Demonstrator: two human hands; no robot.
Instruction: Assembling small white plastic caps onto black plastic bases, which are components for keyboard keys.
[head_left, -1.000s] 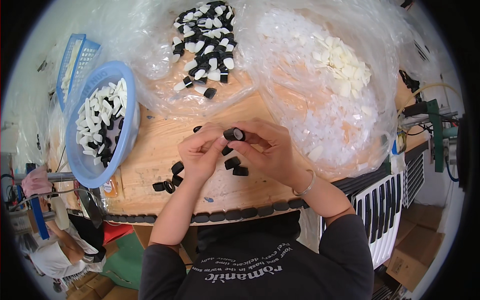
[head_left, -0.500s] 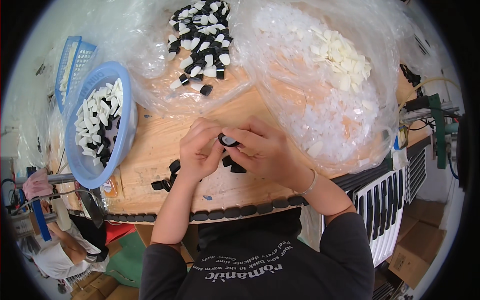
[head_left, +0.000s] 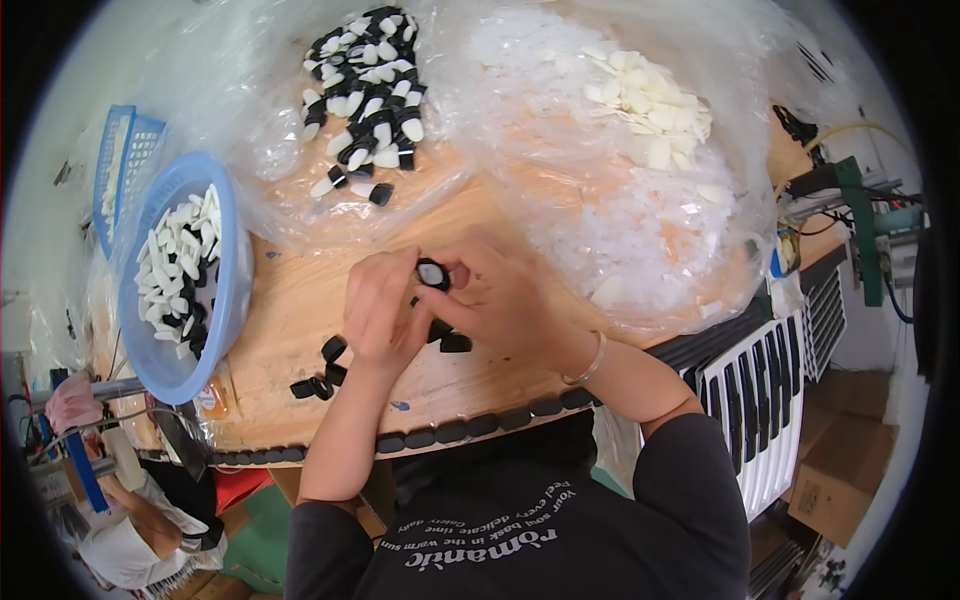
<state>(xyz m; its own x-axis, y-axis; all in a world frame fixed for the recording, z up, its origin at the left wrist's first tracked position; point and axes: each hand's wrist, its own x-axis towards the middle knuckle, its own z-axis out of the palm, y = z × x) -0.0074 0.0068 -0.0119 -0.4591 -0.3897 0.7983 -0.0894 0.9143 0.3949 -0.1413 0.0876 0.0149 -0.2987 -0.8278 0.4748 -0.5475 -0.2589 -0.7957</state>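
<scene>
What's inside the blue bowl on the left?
The blue bowl holds a heap of small white-and-black pieces. Whatever lies beneath the top layer, and the bowl's bottom, is covered by the heap.

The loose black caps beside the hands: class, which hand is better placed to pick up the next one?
Probably the left hand: several loose black caps lie just beside its wrist, while the right hand pinches the black cap.

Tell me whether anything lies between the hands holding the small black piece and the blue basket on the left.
Nothing visible does. Both the left hand and the right hand hold the small black piece above the wooden table. The stretch of table toward the blue basket is bare; loose black pieces lie nearer the table's front edge.
</scene>
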